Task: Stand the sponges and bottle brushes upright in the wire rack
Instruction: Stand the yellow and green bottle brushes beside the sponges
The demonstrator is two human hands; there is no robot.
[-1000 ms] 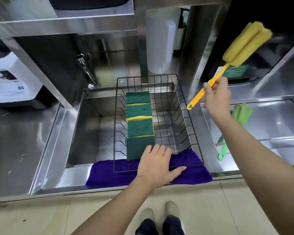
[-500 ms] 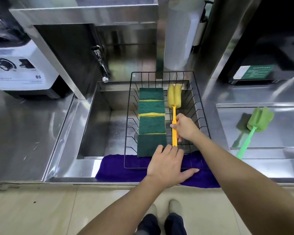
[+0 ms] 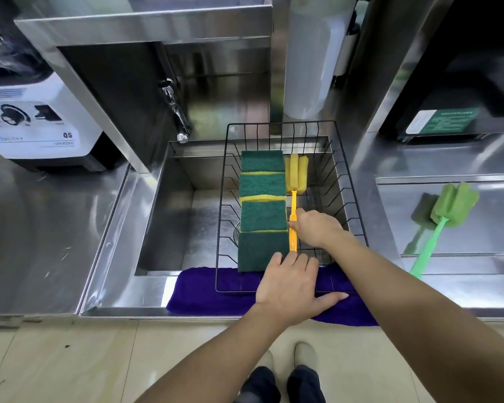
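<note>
A black wire rack [image 3: 354, 199] sits over the sink. Several green-and-yellow sponges [image 3: 263, 210] stand in a row along its left side. Right beside them lies the yellow bottle brush [image 3: 295, 177], foam head toward the back, orange handle toward me. My right hand [image 3: 317, 228] is closed around that handle inside the rack. My left hand [image 3: 288, 287] rests flat, fingers spread, on the rack's front edge and the purple cloth. A green bottle brush [image 3: 445, 218] lies on the steel counter to the right, outside the rack.
A purple cloth [image 3: 204, 298] lies under the rack's front edge. The sink basin [image 3: 169, 216] has a tap [image 3: 175, 112] at its back left. A white appliance [image 3: 32, 120] stands at the left, and a white cylinder [image 3: 312, 59] behind the rack.
My right hand brought the yellow bottle brush down from up at the right into the rack beside the sponges. My left hand stayed on the rack's front edge.
</note>
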